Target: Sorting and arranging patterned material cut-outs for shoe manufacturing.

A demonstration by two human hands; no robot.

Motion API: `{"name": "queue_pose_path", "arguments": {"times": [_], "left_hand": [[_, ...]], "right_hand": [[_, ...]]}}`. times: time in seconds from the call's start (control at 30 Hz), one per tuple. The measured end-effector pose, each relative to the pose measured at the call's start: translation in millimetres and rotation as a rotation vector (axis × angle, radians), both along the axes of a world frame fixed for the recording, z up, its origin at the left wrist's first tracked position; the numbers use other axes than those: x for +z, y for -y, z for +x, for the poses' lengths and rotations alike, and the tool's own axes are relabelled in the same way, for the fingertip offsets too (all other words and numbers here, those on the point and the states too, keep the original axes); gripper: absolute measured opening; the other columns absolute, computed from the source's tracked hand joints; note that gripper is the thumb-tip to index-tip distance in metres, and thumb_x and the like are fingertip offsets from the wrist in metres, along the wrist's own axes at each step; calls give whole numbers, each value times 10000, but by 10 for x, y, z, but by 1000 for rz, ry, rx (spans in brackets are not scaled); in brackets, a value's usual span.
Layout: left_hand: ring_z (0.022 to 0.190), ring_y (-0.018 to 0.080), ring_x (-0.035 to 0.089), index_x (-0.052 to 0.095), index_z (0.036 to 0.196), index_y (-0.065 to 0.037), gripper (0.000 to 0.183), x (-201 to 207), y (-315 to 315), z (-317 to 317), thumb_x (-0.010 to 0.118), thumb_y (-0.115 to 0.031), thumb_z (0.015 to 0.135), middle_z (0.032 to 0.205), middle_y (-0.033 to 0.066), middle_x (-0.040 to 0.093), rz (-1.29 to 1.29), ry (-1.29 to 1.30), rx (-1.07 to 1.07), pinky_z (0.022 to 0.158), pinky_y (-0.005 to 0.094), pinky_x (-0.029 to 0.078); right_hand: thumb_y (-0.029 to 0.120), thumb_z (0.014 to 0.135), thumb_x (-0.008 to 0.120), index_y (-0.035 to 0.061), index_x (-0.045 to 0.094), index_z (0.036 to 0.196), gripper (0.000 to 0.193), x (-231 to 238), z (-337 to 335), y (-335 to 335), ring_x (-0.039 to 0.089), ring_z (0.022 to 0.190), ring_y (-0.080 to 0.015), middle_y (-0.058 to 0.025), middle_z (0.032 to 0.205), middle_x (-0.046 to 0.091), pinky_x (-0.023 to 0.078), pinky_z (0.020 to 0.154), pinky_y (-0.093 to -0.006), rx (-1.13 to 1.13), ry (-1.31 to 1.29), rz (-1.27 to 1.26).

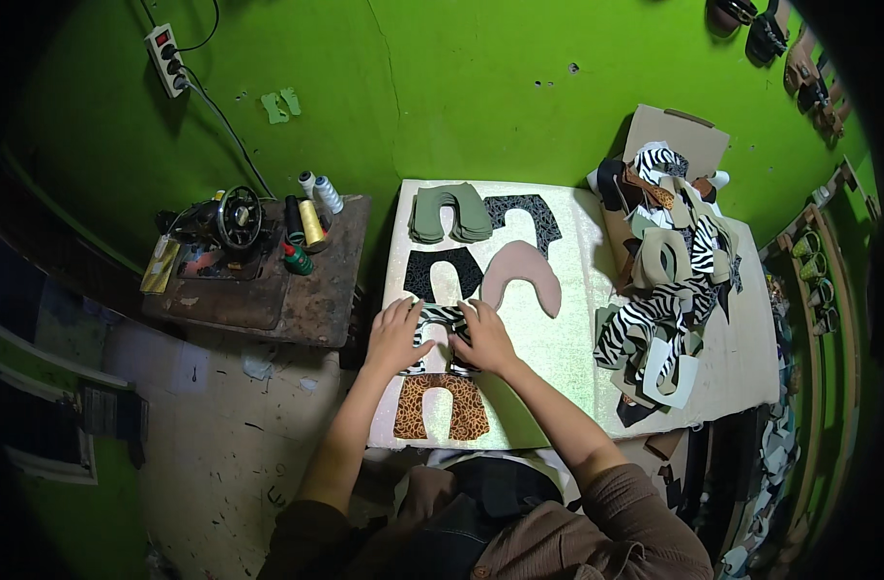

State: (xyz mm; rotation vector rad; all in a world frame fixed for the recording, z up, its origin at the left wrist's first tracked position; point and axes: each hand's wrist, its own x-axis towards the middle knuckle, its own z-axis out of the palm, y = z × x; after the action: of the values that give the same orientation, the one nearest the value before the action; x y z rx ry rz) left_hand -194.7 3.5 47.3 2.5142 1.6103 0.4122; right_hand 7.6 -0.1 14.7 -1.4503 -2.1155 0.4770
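In front of me on a pale table [567,367] lies a zebra-print U-shaped piece [444,313], perhaps several stacked. My left hand [393,336] grips its left side, fingers over the far edge and thumb pointing inward. Its right side is held by my right hand [485,338] in the same way. Nearer to me is an orange-brown patterned U-shaped piece [413,411]. Beyond my hands lie a black patterned piece [424,271], a pink curved piece [521,263], a stack of olive-green pieces [426,213] and a dark grey patterned piece [541,215].
A heap of zebra, tan and green scraps [659,290] covers the table's right part, before a cardboard box [681,135]. To the left, a sewing machine [215,232] and thread cones [311,222] stand on a wooden table [316,300]. Shoes [768,39] hang on the green wall.
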Motion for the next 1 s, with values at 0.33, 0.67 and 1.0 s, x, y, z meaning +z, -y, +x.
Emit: {"name": "queue_pose_path", "arguments": {"times": [0.33,0.67,1.0], "left_hand": [[1052,246,532,503,1176,-73,634,-217,-464,174,742,-313,640,1095,88,561,-243,-266,-73,879,382,392],[858,243,574,584,909,-83,302,-384,-500,217,718,-201,665,863,66,595,-35,-203,-70,760,365,425],[844,244,566,598,878,-85,288,-348,-488,209,724,-211,651,851,70,591,-23,-190,-55,743,352,428]], "right_hand": [[283,693,685,93,538,1091,465,-137,-277,-396,549,967,-263,-96,1003,560,447,836,-382,15,356,-117],[304,680,707,78,606,878,317,-170,-348,-411,587,851,-235,-63,882,596,491,716,-366,-75,312,-73],[253,682,681,84,634,854,245,-112,-323,-409,591,866,-224,-62,905,611,471,746,-356,-41,324,-73]]}}
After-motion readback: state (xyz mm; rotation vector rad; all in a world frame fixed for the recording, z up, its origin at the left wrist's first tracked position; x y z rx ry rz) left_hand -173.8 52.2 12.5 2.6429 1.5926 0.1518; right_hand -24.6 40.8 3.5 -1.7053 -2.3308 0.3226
